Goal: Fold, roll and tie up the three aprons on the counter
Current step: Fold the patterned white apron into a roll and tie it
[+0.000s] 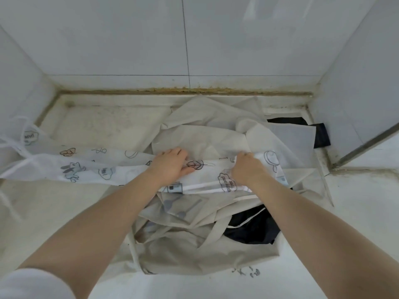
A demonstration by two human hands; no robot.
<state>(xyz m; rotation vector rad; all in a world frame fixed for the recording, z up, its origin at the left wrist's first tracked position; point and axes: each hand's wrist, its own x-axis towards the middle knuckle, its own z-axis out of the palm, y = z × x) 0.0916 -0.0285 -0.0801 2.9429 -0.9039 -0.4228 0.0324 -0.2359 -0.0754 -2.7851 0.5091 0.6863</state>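
Thin printed white apron point(103, 167) stretched flat, left hand point(170, 165) pressing open-fingered, right hand point(246, 169) pinching its crumpled edge

printed apron point(103, 167): white, with outline drawings of leaves, clouds and a grey animal
plain apron point(200, 134): beige
dark apron point(250, 229): black
surface point(64, 212): off-white, stained
wall tiles point(129, 39): white

The printed white apron point(90, 167) looks like thin, semi-sheer matt cloth, the beige apron point(183, 251) under it is thicker matt fabric, and the wall tiles point(129, 39) behind them are smooth and glossy.
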